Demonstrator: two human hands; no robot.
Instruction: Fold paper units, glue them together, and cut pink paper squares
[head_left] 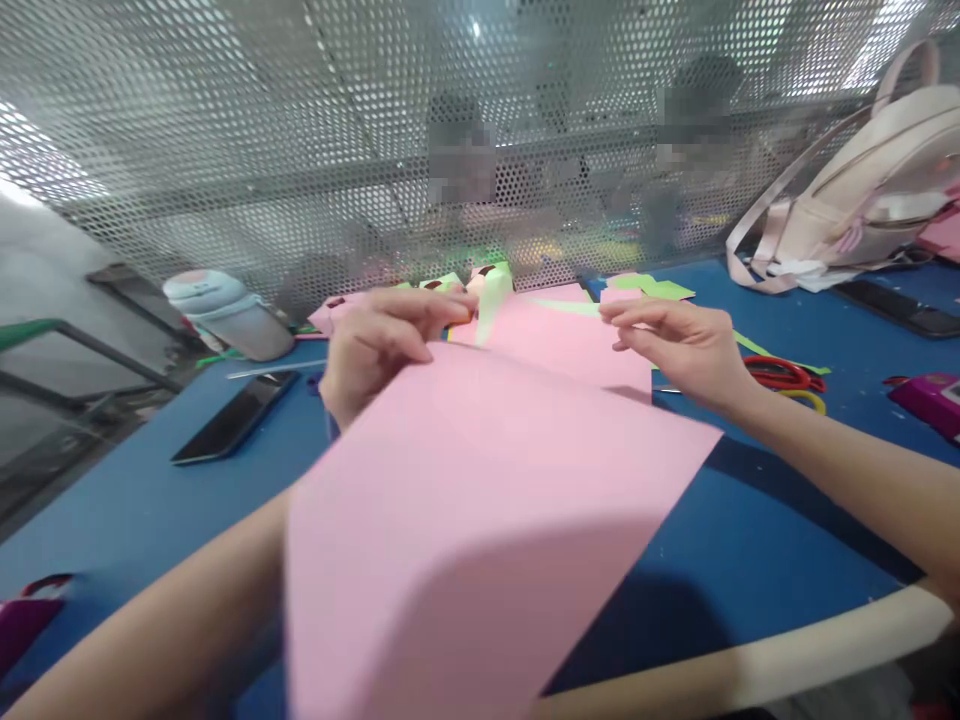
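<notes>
A large pink paper sheet (480,480) hangs tilted in front of me over the blue table (705,560). My left hand (386,345) pinches its upper left edge between thumb and fingers. To the right, beyond the sheet's top edge, my right hand (675,345) has its thumb and fingertips close together; whether something thin is between them is too small to tell. Behind the held sheet lies more pink paper (555,345), partly hidden, with pale green strips beside it.
A white bottle (229,315) and a dark phone (234,418) are at the left. Red-handled scissors (784,374) lie right of my right hand. A pale backpack (870,190) and another phone (900,305) are at the far right. A perforated metal screen (337,150) borders the table.
</notes>
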